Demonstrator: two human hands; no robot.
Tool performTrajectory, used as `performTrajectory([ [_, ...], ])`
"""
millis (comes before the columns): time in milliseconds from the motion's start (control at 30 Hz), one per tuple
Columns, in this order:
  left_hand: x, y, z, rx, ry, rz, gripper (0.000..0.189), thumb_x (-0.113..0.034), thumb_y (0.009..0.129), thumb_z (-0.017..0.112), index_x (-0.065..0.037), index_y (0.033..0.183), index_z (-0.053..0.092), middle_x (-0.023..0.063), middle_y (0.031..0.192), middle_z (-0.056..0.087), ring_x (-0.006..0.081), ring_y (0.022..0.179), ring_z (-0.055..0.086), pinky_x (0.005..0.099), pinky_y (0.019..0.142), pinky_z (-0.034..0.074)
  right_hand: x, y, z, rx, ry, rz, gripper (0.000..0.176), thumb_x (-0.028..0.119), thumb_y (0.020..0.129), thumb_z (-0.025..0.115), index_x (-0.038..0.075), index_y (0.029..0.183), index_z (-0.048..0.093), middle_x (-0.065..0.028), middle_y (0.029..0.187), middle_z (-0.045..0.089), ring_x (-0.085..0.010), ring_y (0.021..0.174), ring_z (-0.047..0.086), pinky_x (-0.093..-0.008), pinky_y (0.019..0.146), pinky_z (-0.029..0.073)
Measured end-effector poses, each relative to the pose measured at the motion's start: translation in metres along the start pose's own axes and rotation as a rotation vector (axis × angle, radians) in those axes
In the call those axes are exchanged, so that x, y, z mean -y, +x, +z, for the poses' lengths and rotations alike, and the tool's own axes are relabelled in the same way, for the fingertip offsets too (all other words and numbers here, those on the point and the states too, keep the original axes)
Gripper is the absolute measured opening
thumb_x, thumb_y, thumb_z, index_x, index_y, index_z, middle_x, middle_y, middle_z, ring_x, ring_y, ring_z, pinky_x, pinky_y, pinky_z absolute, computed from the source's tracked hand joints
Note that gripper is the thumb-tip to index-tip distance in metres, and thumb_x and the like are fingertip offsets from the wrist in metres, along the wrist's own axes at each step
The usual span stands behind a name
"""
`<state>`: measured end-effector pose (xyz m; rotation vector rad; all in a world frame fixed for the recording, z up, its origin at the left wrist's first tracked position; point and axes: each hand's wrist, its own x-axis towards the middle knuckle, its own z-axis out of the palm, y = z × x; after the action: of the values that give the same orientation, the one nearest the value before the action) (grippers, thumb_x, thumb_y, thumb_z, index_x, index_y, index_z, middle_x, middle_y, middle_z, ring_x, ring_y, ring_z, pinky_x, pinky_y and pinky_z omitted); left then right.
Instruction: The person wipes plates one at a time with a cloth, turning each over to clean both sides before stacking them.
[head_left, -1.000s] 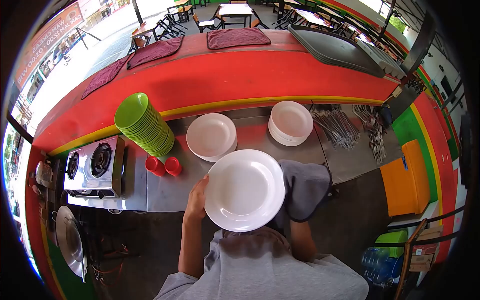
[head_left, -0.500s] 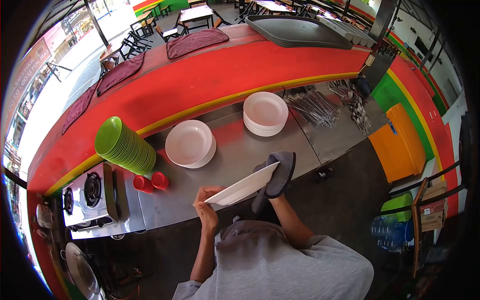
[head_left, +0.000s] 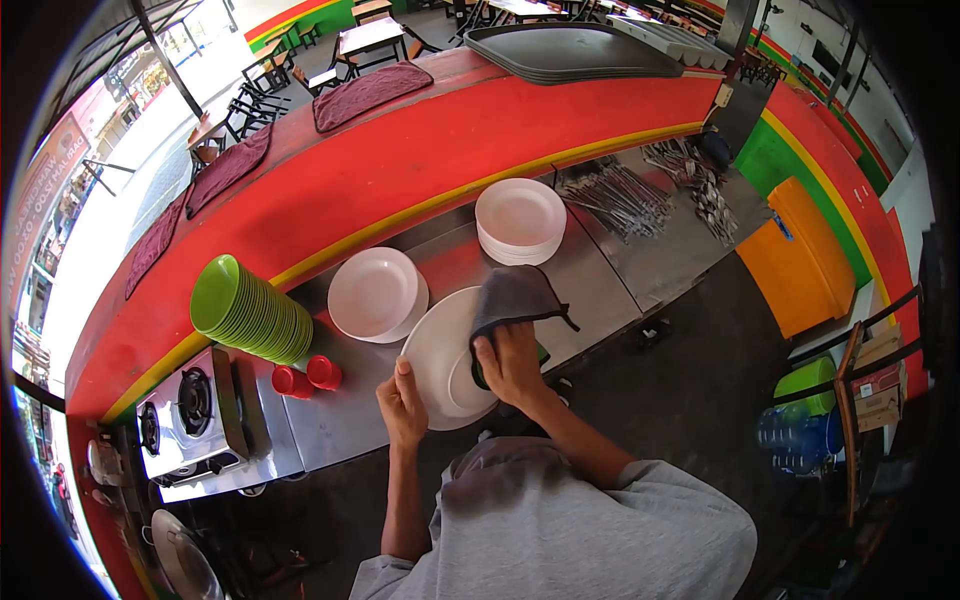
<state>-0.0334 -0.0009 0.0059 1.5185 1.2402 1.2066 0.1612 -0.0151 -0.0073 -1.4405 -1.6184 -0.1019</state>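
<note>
My left hand [head_left: 402,405] grips the left edge of a white plate [head_left: 432,345], its thumb on the rim. The plate is tilted, with its round base ring showing. My right hand [head_left: 512,362] holds a dark grey cloth [head_left: 515,295] against the right side of the plate. Part of the cloth covers the plate there. Behind the plate, a stack of white plates [head_left: 372,293] stands on the steel counter [head_left: 350,425]. Another white stack [head_left: 520,218] is further back, right of the first.
Left on the counter are stacked green bowls [head_left: 250,312], red cups [head_left: 323,372] and a gas stove [head_left: 195,405]. Cutlery [head_left: 622,200] lies at the back right. Behind runs a red ledge [head_left: 400,150] with cloths and black trays [head_left: 570,52]. An orange box [head_left: 800,265] stands right.
The plate has turned from nearly edge-on to show its broad face. My right hand has come round onto that face with the cloth. The view has shifted slightly.
</note>
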Motion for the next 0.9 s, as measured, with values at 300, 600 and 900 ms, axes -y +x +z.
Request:
performTrajectory([
  [300, -0.002, 0.004, 0.015, 0.015, 0.018, 0.016, 0.057, -0.036, 0.109, 0.045, -0.001, 0.065, 0.038, -0.0071, 0.058, 0.029, 0.0048, 0.058, 0.026, 0.0309, 0.049, 0.017, 0.015, -0.019, 0.003, 0.01, 0.167, -0.02, 0.033, 0.024, 0.098, 0.055, -0.003, 0.116, 0.061, -0.0211, 0.11, 0.062, -0.0408, 0.101, 0.056, -0.0497, 0.093, 0.039],
  [600, -0.01, 0.005, 0.006, -0.029, 0.056, 0.141, 0.058, -0.037, 0.109, 0.043, -0.003, 0.064, 0.034, -0.0085, 0.058, 0.029, 0.0042, 0.057, 0.024, 0.0309, 0.05, 0.014, -0.029, -0.051, 0.039, -0.191, 0.447, 0.261, 0.036, 0.016, 0.1, 0.041, -0.009, 0.124, 0.051, -0.0296, 0.12, 0.053, -0.047, 0.109, 0.051, -0.0471, 0.098, 0.04],
  [900, 0.002, 0.01, 0.023, -0.291, -0.257, -0.074, 0.057, -0.05, 0.108, 0.039, -0.011, 0.067, 0.045, -0.011, 0.062, 0.037, 0.0016, 0.059, 0.03, 0.0235, 0.053, 0.022, -0.006, -0.097, 0.068, -0.251, 0.347, 0.298, 0.051, 0.021, 0.102, 0.038, -0.012, 0.141, 0.034, -0.0309, 0.141, 0.04, -0.0466, 0.132, 0.038, -0.0482, 0.114, 0.025],
])
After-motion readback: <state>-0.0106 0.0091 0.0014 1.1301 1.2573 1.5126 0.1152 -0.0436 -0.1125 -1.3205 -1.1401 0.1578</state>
